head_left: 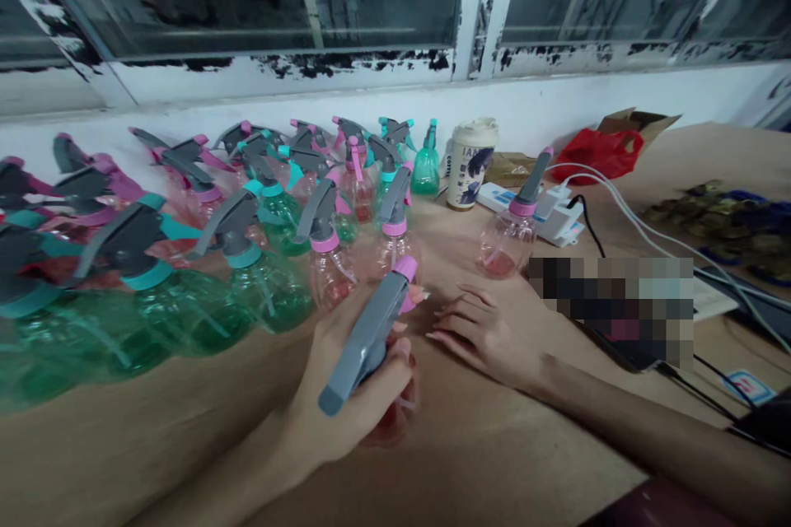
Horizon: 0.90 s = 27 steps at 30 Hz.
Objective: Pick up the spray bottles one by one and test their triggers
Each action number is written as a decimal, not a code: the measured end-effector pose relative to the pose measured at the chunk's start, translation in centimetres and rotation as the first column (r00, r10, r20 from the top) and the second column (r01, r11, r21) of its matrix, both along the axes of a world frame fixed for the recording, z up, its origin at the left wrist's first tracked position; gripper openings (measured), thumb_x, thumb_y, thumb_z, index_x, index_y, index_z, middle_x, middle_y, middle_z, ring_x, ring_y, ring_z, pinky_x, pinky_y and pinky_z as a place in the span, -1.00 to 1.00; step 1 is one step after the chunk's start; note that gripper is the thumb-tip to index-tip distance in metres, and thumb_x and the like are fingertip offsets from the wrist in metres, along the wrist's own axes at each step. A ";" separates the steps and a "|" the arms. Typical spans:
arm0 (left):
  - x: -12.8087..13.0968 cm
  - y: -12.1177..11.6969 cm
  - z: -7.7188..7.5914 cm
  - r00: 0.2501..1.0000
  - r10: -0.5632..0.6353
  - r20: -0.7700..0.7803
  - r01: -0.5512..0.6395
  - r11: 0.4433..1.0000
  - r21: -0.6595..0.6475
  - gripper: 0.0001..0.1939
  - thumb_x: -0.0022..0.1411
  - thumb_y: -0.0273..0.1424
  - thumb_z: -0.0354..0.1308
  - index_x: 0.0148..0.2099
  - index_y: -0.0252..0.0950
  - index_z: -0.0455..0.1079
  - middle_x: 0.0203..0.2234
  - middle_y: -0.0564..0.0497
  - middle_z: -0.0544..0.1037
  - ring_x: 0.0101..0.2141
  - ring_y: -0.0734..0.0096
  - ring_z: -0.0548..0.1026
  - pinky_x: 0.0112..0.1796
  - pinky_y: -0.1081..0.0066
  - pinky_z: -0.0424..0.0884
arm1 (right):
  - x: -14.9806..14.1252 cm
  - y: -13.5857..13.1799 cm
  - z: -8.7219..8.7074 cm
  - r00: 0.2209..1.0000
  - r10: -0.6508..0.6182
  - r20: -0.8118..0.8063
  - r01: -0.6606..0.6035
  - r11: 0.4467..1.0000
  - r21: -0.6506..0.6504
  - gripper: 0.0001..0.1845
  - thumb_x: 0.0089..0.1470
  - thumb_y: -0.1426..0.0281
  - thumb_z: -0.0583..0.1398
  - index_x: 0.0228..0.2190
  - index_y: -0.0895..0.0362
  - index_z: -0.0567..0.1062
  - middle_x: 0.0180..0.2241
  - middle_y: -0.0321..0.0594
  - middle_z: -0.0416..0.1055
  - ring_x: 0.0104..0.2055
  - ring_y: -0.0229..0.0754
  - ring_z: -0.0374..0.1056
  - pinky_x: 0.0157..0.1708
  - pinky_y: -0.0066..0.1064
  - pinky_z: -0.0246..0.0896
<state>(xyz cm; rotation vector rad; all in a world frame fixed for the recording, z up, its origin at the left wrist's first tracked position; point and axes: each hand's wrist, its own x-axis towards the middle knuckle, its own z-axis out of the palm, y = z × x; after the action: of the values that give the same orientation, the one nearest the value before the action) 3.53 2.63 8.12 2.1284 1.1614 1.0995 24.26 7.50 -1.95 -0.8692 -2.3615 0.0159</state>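
Note:
My left hand (346, 395) is wrapped round a pink spray bottle (395, 420) with a grey trigger head (371, 333) and pink collar, held just above the brown table (494, 461). My right hand (479, 329) lies on the table just right of it, fingers stretched out towards the trigger head, holding nothing. Several finished spray bottles, green (272, 284) and pink (330, 272), stand crowded to the left and behind. One pink spray bottle (510, 239) stands alone to the right.
A paper coffee cup (470, 160) stands by the white wall. A white power strip (556, 218) with cables lies right of it, a red bag (596, 150) and cardboard box behind. Dark items lie at the far right.

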 end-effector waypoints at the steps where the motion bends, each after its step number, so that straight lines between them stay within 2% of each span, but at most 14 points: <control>1: 0.0 0.0 0.0 1.000 -0.003 -0.003 0.003 1.000 0.004 -0.67 0.08 -0.52 -0.03 -0.08 -0.18 0.28 -0.32 0.03 0.48 -0.34 0.37 0.49 -0.25 0.33 0.47 | 0.0 0.0 0.0 1.000 -0.005 -0.006 0.005 1.000 0.007 -0.79 0.17 0.33 0.08 -0.34 0.11 0.50 -0.34 -0.24 0.50 -0.22 -0.21 0.37 0.03 -0.17 0.10; 4: 0.0 0.0 -0.1 1.000 0.006 -0.004 -0.006 1.000 0.028 -0.69 0.08 -0.51 -0.03 -0.10 -0.19 0.28 -0.34 0.03 0.48 -0.35 0.37 0.49 -0.28 0.35 0.46 | 0.1 0.0 0.0 1.000 -0.020 0.001 0.020 1.000 0.001 -0.79 0.17 0.33 0.08 -0.29 0.11 0.50 -0.32 -0.23 0.50 -0.21 -0.20 0.38 0.03 -0.16 0.12; 7: 0.0 0.0 -0.2 0.999 0.031 -0.011 -0.030 0.998 0.047 -0.77 0.06 -0.47 -0.02 -0.19 -0.20 0.30 -0.40 0.02 0.47 -0.40 0.34 0.48 -0.33 0.34 0.46 | 0.2 0.1 -0.1 1.000 -0.008 0.014 0.008 1.000 -0.016 -0.76 0.18 0.32 0.07 -0.17 0.13 0.45 -0.23 -0.20 0.50 -0.14 -0.18 0.38 0.10 -0.09 0.06; 10: 0.0 0.1 -0.3 1.000 0.019 -0.003 -0.019 0.998 0.051 -0.74 0.05 -0.47 -0.03 -0.17 -0.20 0.31 -0.37 0.01 0.48 -0.39 0.33 0.49 -0.32 0.31 0.46 | 0.2 0.2 -0.5 1.000 0.014 0.007 -0.014 0.999 -0.029 -0.70 0.18 0.31 0.07 -0.08 0.14 0.40 -0.16 -0.17 0.48 -0.08 -0.17 0.36 0.10 -0.09 0.09; 13: 0.0 0.2 -0.4 1.000 -0.014 0.025 0.012 0.999 0.051 -0.66 0.05 -0.51 -0.04 -0.10 -0.19 0.31 -0.29 0.00 0.50 -0.36 0.35 0.50 -0.28 0.32 0.47 | 0.2 0.2 -0.9 0.999 0.052 -0.011 -0.053 0.998 -0.036 -0.74 0.18 0.33 0.08 -0.14 0.13 0.45 -0.17 -0.17 0.48 -0.04 -0.17 0.34 -0.01 -0.22 0.25; 15: 0.0 0.1 -0.3 0.999 -0.023 0.035 0.021 0.998 0.054 -0.64 0.05 -0.52 -0.03 -0.08 -0.18 0.31 -0.25 0.00 0.50 -0.35 0.37 0.51 -0.27 0.34 0.48 | 0.2 0.3 -1.1 0.998 0.065 -0.016 -0.065 0.997 -0.030 -0.75 0.17 0.33 0.08 -0.18 0.14 0.47 -0.17 -0.17 0.49 -0.04 -0.16 0.33 -0.04 -0.24 0.28; 23: 0.0 0.2 -0.3 1.000 -0.010 0.025 0.009 1.000 0.023 -0.66 0.08 -0.52 -0.01 -0.08 -0.18 0.33 -0.27 0.00 0.49 -0.33 0.35 0.51 -0.25 0.33 0.47 | 0.3 0.1 -0.7 0.996 0.089 0.007 -0.088 0.995 -0.055 -0.75 0.18 0.36 0.08 -0.15 0.13 0.47 -0.14 -0.21 0.48 -0.04 -0.19 0.34 0.06 -0.22 0.19; 27: 0.0 0.2 0.0 1.000 0.000 0.021 0.000 1.000 -0.013 -0.72 0.08 -0.49 -0.01 -0.13 -0.18 0.32 -0.38 0.02 0.48 -0.42 0.35 0.49 -0.32 0.32 0.48 | 0.3 0.1 -0.8 0.996 0.088 0.004 -0.087 0.995 -0.057 -0.75 0.18 0.35 0.08 -0.14 0.11 0.47 -0.13 -0.22 0.48 -0.04 -0.19 0.34 0.06 -0.22 0.18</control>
<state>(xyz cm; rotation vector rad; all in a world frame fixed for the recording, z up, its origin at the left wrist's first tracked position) 3.54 2.81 8.07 2.1023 1.1562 1.1082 24.57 7.57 -2.75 -0.7928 -2.4144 0.1168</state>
